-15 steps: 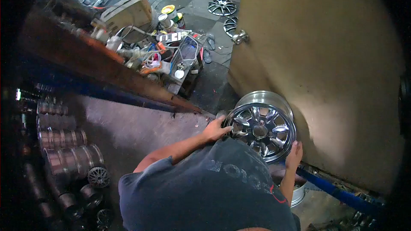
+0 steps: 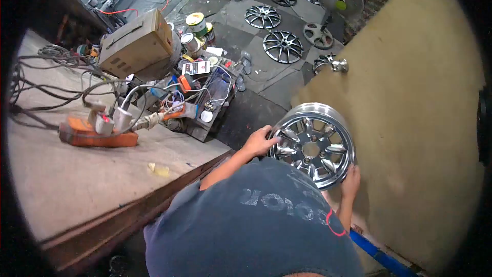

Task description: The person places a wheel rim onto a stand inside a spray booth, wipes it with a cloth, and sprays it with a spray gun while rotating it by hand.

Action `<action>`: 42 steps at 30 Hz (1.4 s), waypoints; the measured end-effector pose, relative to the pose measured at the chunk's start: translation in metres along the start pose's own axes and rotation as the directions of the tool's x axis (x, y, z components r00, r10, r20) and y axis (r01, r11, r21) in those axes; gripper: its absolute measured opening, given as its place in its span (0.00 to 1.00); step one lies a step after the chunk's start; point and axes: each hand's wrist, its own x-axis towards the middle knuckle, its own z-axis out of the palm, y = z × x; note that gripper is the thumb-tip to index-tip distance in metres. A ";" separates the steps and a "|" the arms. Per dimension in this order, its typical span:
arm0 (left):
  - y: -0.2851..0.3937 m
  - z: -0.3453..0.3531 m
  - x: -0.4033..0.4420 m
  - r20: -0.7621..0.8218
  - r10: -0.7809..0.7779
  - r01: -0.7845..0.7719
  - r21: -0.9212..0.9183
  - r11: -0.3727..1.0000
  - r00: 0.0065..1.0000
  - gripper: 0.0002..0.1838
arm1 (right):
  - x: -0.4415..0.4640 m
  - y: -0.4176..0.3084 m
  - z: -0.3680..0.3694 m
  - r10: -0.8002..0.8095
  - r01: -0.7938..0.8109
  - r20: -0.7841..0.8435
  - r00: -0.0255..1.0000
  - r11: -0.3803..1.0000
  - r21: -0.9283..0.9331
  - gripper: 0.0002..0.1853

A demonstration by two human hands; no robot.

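The alloy wheel [image 2: 333, 150] is just right of the middle of the frame, held between both hands; the left hand [image 2: 259, 142] has its grip closed on the wheel's left edge, thumb over the lip, and the right hand [image 2: 350, 182] has its grip on the lower right edge, its fingers partly hidden.

Room to the right is closed off by a broad brown door [image 2: 415, 128], its surface near the wheel, though whether they touch I cannot tell; the front of the shirt [image 2: 256, 225] is close below; at left the wooden counter [image 2: 82, 190] ends in a brown edge slanting from near the centre down to the lower left; a cluttered bench [image 2: 200, 127] stands in the upper middle, and dark open floor [image 2: 246, 110] lies between it and the door.

The wheel is tilted with its face toward the camera; it is bright, polished silver with petal-like spokes, a round centre bore and four bolt holes around it; its smooth barrel shows along the top, and the gaps between the spokes look dark.
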 end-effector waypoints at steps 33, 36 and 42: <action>0.023 -0.187 0.424 -0.493 -0.274 0.264 -0.092 0.960 0.826 0.27 | 0.567 -0.149 0.349 -0.364 0.166 0.489 0.792 0.901 0.402 0.24; -0.004 -0.210 0.470 -0.510 -0.211 0.228 -0.030 0.973 0.834 0.27 | 0.586 -0.158 0.385 -0.312 0.132 0.465 0.828 0.916 0.379 0.22; -0.039 -0.282 0.561 -0.416 -0.286 0.218 -0.202 0.955 0.863 0.27 | 0.653 -0.219 0.480 -0.240 0.134 0.420 0.875 0.954 0.268 0.20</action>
